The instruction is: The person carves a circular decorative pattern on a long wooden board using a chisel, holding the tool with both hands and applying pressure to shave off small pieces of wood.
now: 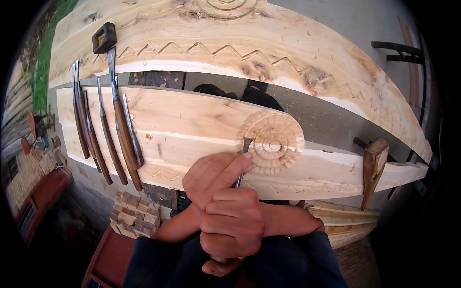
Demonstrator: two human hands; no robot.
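Pale wooden board lies across in front of me, with a round carved rosette of ringed notches on its right part. A chisel rests with its blade edge at the rosette's left side, its shaft slanting down toward me. My left hand grips the shaft near the blade, a finger laid along the metal. Below it, my right hand is closed in a fist around the handle, which is mostly hidden. A faint zigzag line runs along the board's near edge.
Several chisels lie side by side on the board's left end. A dark square block sits on a second carved board beyond. A wooden wedge-shaped piece stands at the right. Small wood blocks are piled at lower left.
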